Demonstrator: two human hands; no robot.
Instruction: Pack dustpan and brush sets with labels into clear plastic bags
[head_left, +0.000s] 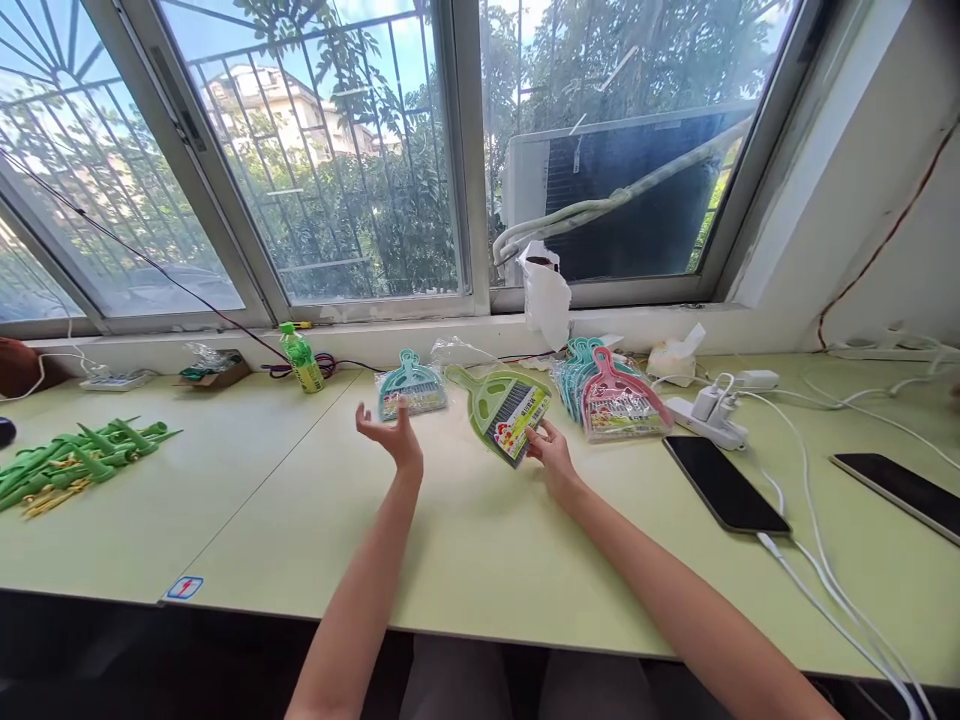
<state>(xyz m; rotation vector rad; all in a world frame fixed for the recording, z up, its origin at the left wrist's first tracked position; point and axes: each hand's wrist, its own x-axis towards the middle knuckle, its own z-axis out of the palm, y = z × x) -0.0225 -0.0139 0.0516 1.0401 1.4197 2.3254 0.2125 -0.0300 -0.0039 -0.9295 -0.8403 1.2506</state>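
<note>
My right hand [551, 455] grips the lower right corner of a green dustpan and brush set [510, 410], wrapped in clear plastic with a printed label. The set is tilted, its handle pointing to the upper left. My left hand [394, 430] is held over the table with fingers apart and nothing in it. Just behind that hand lies a teal dustpan set [412, 385], also wrapped. To the right of the green set, a pink dustpan set [619, 395] rests in front of a pile of teal dustpan sets [576, 375].
Green pointed items [90, 455] are heaped at the left of the pale table [300, 530]. A green bottle [301, 358] stands by the window. On the right are a phone [724, 485], another phone [900, 490], a power strip [709, 425] and white cables.
</note>
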